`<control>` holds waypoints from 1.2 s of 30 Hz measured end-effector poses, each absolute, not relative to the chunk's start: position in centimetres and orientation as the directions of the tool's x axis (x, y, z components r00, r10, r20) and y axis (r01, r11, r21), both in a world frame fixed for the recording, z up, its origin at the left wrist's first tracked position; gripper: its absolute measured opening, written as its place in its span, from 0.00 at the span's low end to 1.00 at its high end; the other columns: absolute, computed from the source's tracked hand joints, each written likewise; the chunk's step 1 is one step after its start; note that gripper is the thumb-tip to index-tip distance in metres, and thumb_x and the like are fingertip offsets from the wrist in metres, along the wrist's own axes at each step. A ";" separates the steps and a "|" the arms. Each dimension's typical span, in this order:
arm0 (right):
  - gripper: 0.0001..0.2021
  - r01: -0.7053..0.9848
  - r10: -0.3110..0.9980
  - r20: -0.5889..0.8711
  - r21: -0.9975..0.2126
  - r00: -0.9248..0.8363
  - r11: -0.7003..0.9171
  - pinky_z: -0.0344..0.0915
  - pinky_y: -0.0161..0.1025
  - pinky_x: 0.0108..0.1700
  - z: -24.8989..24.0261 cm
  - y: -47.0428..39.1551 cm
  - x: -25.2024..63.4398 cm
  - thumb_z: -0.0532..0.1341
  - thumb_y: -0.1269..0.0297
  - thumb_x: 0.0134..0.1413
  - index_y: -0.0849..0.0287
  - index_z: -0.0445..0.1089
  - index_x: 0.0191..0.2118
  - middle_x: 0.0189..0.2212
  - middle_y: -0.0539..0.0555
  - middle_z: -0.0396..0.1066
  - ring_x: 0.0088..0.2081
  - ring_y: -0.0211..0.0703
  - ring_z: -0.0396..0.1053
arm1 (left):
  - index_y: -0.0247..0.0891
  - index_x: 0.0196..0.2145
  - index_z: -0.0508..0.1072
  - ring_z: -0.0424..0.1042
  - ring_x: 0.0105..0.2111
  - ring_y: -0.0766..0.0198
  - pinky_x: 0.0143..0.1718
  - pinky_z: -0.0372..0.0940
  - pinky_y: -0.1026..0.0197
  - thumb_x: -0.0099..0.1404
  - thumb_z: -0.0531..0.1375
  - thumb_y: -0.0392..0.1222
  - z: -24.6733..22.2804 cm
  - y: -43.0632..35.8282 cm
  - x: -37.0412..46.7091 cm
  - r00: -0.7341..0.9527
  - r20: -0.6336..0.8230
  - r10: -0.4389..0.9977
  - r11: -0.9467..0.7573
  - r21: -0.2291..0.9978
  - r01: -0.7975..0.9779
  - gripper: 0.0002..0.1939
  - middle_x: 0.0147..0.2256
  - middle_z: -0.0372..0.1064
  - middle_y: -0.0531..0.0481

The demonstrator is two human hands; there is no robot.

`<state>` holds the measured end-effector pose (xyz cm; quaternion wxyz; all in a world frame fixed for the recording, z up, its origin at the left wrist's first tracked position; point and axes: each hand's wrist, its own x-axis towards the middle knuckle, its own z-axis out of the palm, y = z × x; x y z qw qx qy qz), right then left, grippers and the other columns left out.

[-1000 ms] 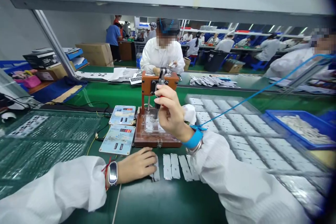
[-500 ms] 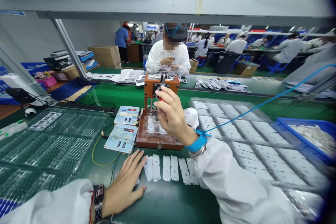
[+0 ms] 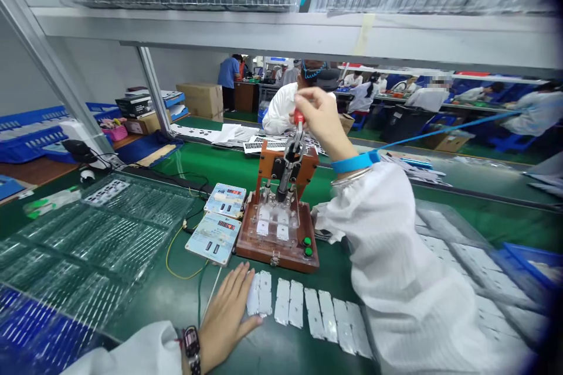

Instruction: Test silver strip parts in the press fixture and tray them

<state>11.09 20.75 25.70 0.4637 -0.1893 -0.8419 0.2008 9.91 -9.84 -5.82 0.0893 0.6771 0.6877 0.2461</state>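
Observation:
My right hand [image 3: 320,117] is closed round the red handle [image 3: 299,116] of a metal toggle clamp [image 3: 292,158]. The handle points up, above the orange-brown upright of a test fixture [image 3: 277,252]. White strip boards [image 3: 272,227] lie under the clear plate on the fixture's base. Flat on the green tabletop, fingers stretched out, rests my left hand [image 3: 229,312]. Its fingertips touch or nearly touch the leftmost of several white strip boards [image 3: 290,302], laid in a row in front of the fixture.
Two counter boxes with red digits [image 3: 214,237] stand left of the fixture. Clear blister trays [image 3: 141,217] lie further left. At right are a tray of white boards [image 3: 472,263] and a blue bin [image 3: 534,263]. A co-worker [image 3: 281,106] sits opposite. A shelf [image 3: 281,35] crosses overhead.
My right hand has risen with the clamp handle, from in front of the fixture's upright to above it. My left hand stays flat by the boards. The head view has shifted.

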 end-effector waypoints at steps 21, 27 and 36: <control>0.16 0.252 0.274 0.265 -0.116 -0.924 0.961 0.63 0.55 0.56 5.9 13.4 23.0 0.54 0.56 0.63 0.59 0.68 0.50 0.56 0.64 0.63 0.58 0.54 0.59 | 0.41 0.63 0.59 0.64 0.56 0.42 0.53 0.64 0.43 0.55 0.65 0.63 -6.4 -9.3 9.0 -0.148 0.201 0.968 -0.020 0.656 0.755 0.45 0.58 0.65 0.40; 0.19 0.270 0.284 0.061 -0.176 -0.957 0.947 0.49 0.65 0.64 6.0 12.6 20.5 0.50 0.53 0.65 0.48 0.65 0.57 0.60 0.56 0.61 0.64 0.55 0.54 | 0.46 0.62 0.62 0.67 0.53 0.43 0.51 0.63 0.47 0.50 0.61 0.72 -5.4 -9.3 6.5 -0.163 0.442 0.882 -0.103 0.518 0.849 0.47 0.55 0.69 0.42; 0.21 0.291 0.318 0.170 -0.169 -0.933 0.942 0.55 0.62 0.61 5.5 12.9 20.1 0.54 0.53 0.63 0.58 0.65 0.56 0.53 0.61 0.68 0.58 0.57 0.60 | 0.44 0.63 0.59 0.57 0.59 0.44 0.56 0.56 0.43 0.62 0.65 0.49 1.5 -3.6 3.8 -0.222 0.367 0.903 -0.021 0.556 0.831 0.35 0.60 0.61 0.42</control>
